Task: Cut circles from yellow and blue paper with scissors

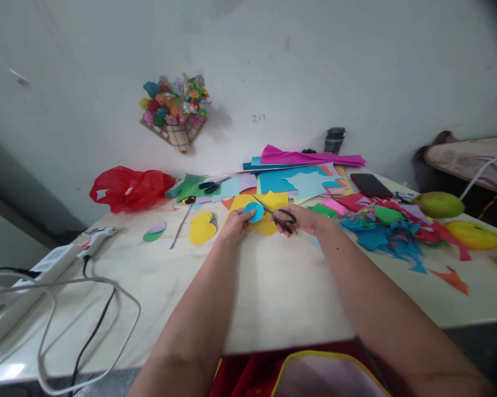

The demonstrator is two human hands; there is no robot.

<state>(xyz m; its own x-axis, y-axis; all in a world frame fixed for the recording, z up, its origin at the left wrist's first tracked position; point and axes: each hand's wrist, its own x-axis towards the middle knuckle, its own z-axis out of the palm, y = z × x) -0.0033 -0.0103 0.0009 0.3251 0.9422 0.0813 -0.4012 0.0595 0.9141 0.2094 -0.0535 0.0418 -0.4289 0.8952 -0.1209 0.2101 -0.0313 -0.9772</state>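
Pinched in my left hand is a round blue paper disc, held up over the middle of the table. My right hand grips a pair of black-handled scissors, whose blades point left and up beside the disc. Whether the blades touch the paper I cannot tell. Yellow paper lies beneath both hands. To the left are yellow paper cut-outs in overlapping rounded shapes. Farther left, a lilac disc overlaps a green disc.
Blue paper scraps and red ones heap at right, beside a phone and a green mango. Coloured sheets and a second pair of scissors lie behind. At left are a red plastic bag, a power strip and looping cables.
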